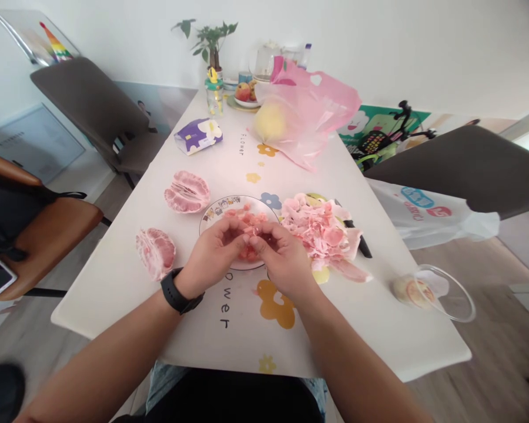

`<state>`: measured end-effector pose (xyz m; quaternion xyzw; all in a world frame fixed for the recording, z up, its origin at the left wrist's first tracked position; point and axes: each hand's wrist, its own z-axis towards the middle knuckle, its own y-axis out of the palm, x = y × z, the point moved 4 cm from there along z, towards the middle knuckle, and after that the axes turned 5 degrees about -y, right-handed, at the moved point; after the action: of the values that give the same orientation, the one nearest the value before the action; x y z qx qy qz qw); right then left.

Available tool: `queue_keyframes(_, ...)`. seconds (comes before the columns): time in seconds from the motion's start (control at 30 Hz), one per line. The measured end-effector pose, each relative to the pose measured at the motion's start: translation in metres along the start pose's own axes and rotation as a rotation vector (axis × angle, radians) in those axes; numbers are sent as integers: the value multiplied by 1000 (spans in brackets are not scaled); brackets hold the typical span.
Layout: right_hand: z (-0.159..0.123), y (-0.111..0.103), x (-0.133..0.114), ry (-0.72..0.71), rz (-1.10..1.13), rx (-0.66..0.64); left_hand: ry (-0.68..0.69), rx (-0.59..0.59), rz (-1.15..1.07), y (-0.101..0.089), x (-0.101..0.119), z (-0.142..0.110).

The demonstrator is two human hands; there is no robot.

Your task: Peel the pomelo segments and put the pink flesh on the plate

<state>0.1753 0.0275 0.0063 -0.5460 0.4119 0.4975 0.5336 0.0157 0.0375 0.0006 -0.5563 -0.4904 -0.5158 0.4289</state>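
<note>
While left hand, right hand pinch pomelo flesh half-closed, grip partly hidden; slick pulp could slip past plate, 6 o'clock.

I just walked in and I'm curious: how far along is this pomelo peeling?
Done: pulp bits sit on the plate, with a heap of pink membrane beside it. In hand: the left hand and right hand pinch a pulp piece. Left: one pomelo section and another, unpeeled, plus a whole pomelo against the pink plastic bag.
</note>
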Motion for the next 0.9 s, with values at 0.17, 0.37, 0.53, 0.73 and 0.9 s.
queue_keyframes(0.17, -2, 2, 0, -26, -21, 22, 43, -9, -49, 1, 3, -1)
queue_keyframes(0.37, 1, -2, -5, -81, 43, -1, -6, -83, -24, 2, 1, -1)
queue_keyframes(0.53, 1, -2, -1, 14, -67, 15, -69, 8, 126, -2, -4, 2)
queue_keyframes(0.73, -1, 0, 1, -32, -104, 17, -35, -18, 38, 1, 1, 1)
queue_keyframes(0.9, -4, 0, -5, -170, -214, 51, -41, -69, -124, 1, -2, 2)
